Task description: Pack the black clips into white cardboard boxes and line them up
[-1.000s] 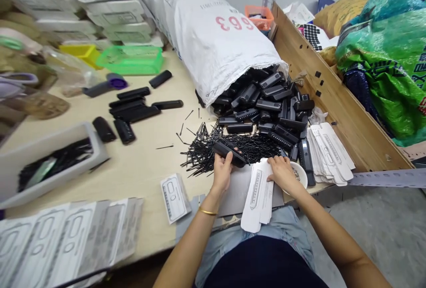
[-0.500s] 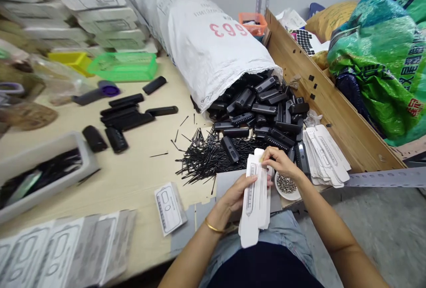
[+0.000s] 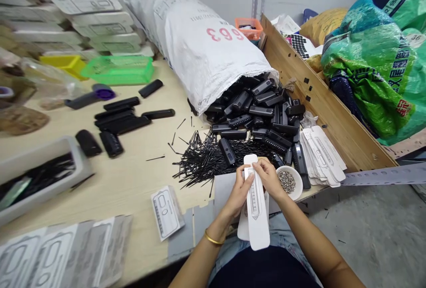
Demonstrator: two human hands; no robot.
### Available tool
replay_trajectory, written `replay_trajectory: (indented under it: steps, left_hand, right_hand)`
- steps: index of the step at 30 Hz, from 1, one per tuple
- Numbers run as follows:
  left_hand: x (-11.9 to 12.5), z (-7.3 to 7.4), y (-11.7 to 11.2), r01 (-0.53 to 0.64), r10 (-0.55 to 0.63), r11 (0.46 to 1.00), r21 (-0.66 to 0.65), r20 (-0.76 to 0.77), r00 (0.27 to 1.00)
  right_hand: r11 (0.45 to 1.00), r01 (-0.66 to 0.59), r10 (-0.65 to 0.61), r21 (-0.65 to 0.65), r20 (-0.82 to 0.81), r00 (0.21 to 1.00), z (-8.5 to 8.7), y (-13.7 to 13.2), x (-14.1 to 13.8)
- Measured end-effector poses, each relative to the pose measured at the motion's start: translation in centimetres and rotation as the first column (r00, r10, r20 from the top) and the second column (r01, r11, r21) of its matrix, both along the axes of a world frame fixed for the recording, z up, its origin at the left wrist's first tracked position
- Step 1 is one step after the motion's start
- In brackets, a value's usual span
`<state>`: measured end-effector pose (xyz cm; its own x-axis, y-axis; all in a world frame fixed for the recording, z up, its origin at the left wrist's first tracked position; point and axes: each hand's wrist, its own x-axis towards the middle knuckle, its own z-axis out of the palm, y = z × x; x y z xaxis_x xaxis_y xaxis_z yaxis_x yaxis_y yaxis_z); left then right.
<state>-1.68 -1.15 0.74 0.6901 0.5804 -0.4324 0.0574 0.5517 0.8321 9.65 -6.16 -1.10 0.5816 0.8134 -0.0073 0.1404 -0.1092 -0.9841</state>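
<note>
Since the earlier frames we had let go of the black case, now lying on the pins point(image 3: 206, 159), and brought both hands together on the cards. Our left hand point(image 3: 240, 190) was clenched around the left edge of the cards point(image 3: 257, 217), thumb pressed on the top one. Our right hand point(image 3: 269, 178) pinched the upper end of the same stack from the right, fingers curled over it. We held the cards tilted up off the table point(image 3: 133, 181), just near of the pins, their lower ends hanging past the table edge over our lap.

The case point(image 3: 228, 151) lay on the near side of the pins, just beyond our hands and apart from them. Right of the pins, touching our right wrist side, stood a white bowl point(image 3: 296, 177) of small metal bits. Beyond the pins lay a heap of more black cases point(image 3: 262, 110), spilling from the mouth of a white sack point(image 3: 213, 53). Right of the bowl lay a fanned pile of cards point(image 3: 322, 155) against a wooden board point(image 3: 326, 110). Left of the pins, well apart, sat loose cases point(image 3: 120, 119) and a grey tray point(image 3: 40, 177). One printed sheet point(image 3: 166, 210) lay near of the pins, to the left of our left arm.
</note>
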Motion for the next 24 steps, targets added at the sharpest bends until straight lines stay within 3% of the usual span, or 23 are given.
replay_trajectory:
  steps: [5, 10, 13, 16, 20, 22, 23, 24]
  left_hand:
    - [-0.3, 0.3, 0.3, -0.071, 0.071, 0.997, 0.006, -0.071, 0.995]
    - [-1.0, 0.1, -0.1, -0.037, 0.045, 0.972, 0.231, -0.029, 0.999]
    - [-1.0, 0.0, -0.1, -0.008, 0.022, 0.95, 0.313, -0.041, 0.999]
    - [-0.7, -0.1, 0.4, 0.01, -0.004, 0.964, 0.266, -0.023, 1.0]
    - [-1.4, -0.9, 0.8, -0.072, 0.093, 0.966, 0.247, -0.073, 0.993]
    - [-2.4, -1.6, 0.6, -0.03, 0.059, 0.913, 0.407, -0.059, 0.996]
    - [-3.0, -2.0, 0.5, 0.013, 0.016, 0.845, 0.535, -0.05, 0.999]
    - [-3.6, -2.2, 0.4, 0.037, -0.01, 0.741, 0.671, -0.045, 0.999]
  right_hand:
    - [0.996, -0.018, 0.03, 0.085, -0.147, 0.989, 0.4, 0.5, -0.6]
    - [0.999, -0.041, 0.048, 0.029, -0.295, 0.954, 0.0, 1.3, -0.2]
    - [0.995, -0.097, 0.1, 0.024, -0.307, 0.946, -0.2, 1.1, -0.4]
    - [0.998, -0.043, 0.055, 0.054, -0.246, 0.968, -0.2, -0.2, -1.4]
    - [1.0, 0.005, -0.005, -0.002, -0.188, 0.982, -0.9, -1.2, -1.7]
    - [0.994, 0.105, -0.113, -0.043, -0.264, 0.958, -1.4, -0.3, -1.4]
    - [0.985, 0.165, -0.175, -0.061, -0.306, 0.936, -1.7, 0.5, -1.2]
    - [0.976, 0.203, -0.217, -0.075, -0.331, 0.918, -1.9, 1.4, -1.2]
